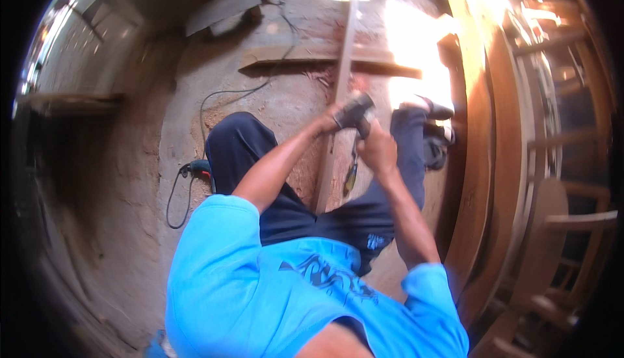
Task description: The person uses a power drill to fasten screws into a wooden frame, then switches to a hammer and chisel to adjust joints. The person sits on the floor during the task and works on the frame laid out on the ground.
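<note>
A long narrow wooden strip [346,52] runs along the floor between my legs. My right hand [378,148] is closed around the handle of a dark hammer [354,112], blurred by motion, just above the strip. My left hand [330,121] is at the strip, right beside the hammer head. Its fingers are hidden behind the head and smeared, so I cannot make out their grip. Below the hands, to the right of the strip, lies a hand tool with a yellow and black handle [351,177], perhaps a chisel.
A wooden board [292,57] lies crosswise under the strip, among reddish shavings. By my left knee is a corded drill [199,168]; its dark cable curls across the floor. Farther off is a flat grey panel [227,11]. Long thick planks [504,130] and wooden furniture parts [552,221] stand at the right.
</note>
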A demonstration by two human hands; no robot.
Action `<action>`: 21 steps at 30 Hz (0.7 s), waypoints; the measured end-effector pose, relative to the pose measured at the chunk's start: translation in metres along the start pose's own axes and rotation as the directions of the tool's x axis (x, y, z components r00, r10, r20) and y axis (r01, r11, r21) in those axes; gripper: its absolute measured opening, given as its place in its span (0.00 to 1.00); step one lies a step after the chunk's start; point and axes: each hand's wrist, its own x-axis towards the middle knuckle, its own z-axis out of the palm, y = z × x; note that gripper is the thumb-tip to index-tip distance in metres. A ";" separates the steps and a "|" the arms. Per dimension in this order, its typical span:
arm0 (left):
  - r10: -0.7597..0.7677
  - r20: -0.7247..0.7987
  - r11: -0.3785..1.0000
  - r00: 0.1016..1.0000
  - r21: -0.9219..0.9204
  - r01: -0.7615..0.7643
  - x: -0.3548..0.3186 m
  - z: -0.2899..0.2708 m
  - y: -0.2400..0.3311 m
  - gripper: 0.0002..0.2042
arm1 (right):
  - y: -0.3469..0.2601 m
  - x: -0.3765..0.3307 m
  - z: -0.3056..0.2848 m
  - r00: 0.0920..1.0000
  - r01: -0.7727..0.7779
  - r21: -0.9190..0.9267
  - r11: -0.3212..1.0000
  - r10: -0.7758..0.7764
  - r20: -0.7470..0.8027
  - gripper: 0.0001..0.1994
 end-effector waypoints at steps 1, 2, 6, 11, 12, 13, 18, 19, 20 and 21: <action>0.001 0.019 1.000 1.000 -0.024 0.000 -0.004 0.005 0.001 0.18 | 0.017 -0.011 0.015 0.999 0.044 0.078 0.996 -0.042 -0.023 0.10; 0.122 -0.096 0.992 0.988 0.041 -0.119 -0.006 0.014 0.003 0.17 | 0.027 -0.003 0.022 0.993 0.109 0.130 0.985 -0.102 -0.061 0.11; 0.280 -0.565 0.844 0.776 0.530 0.081 -0.004 0.058 -0.003 0.14 | 0.062 -0.055 0.022 0.982 0.010 0.496 0.868 0.085 -0.168 0.14; 0.190 -0.609 0.923 0.770 0.377 0.071 0.007 0.054 -0.014 0.14 | 0.113 -0.134 0.024 0.885 -0.431 0.505 0.748 0.459 0.077 0.12; 0.211 -0.534 0.931 0.819 0.365 -0.001 0.006 0.047 -0.015 0.13 | 0.124 -0.146 0.031 0.851 -0.477 0.550 0.686 0.517 0.094 0.09; 0.189 -0.466 0.938 0.865 0.346 -0.019 0.005 0.038 -0.016 0.12 | 0.135 -0.157 0.036 0.848 -0.468 0.613 0.636 0.518 0.111 0.07; 0.015 -0.102 0.954 0.995 0.301 0.016 0.008 0.008 -0.005 0.11 | 0.157 -0.181 0.055 0.762 -0.539 0.728 0.424 0.614 0.207 0.05; -0.105 0.025 0.924 0.994 0.372 0.088 0.016 -0.003 0.003 0.12 | 0.157 -0.179 0.055 0.762 -0.528 0.742 0.413 0.617 0.198 0.06; -0.160 0.135 0.948 0.978 0.298 0.114 0.024 -0.010 0.010 0.13 | 0.157 -0.176 0.054 0.770 -0.511 0.762 0.397 0.606 0.201 0.06; -0.229 0.227 0.953 0.947 0.253 0.170 0.034 -0.018 0.017 0.14 | 0.157 -0.171 0.053 0.773 -0.507 0.773 0.382 0.598 0.211 0.06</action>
